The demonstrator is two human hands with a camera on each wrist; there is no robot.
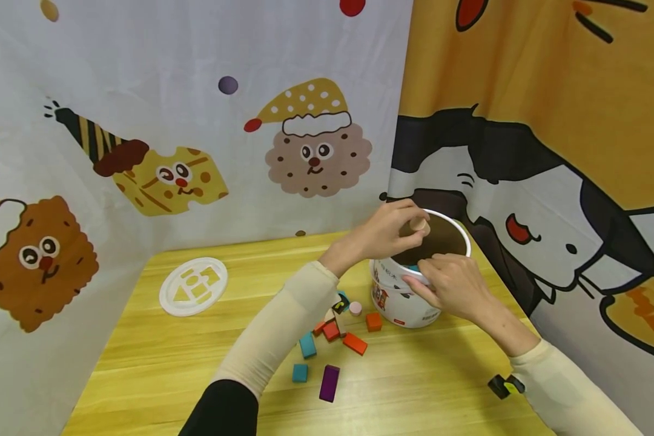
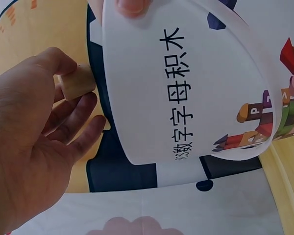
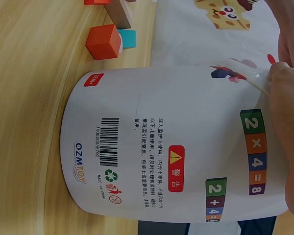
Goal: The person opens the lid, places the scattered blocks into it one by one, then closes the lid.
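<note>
My left hand pinches a small plain wooden block between thumb and fingers, over the mouth of a white toy-block bucket. The block's flat sides and a rounded edge show in the left wrist view. My right hand grips the bucket's near rim, its thumb outside the wall. The bucket stands upright on the table, with printed blocks, a barcode and a warning label on its side. A bit of blue shows inside; most of the inside is hidden.
Left of the bucket lie loose blocks, among them an orange cube, a purple block, a blue cube and a pink round piece. A white lid with cut-out shapes lies at the table's back left. Printed curtains hang behind.
</note>
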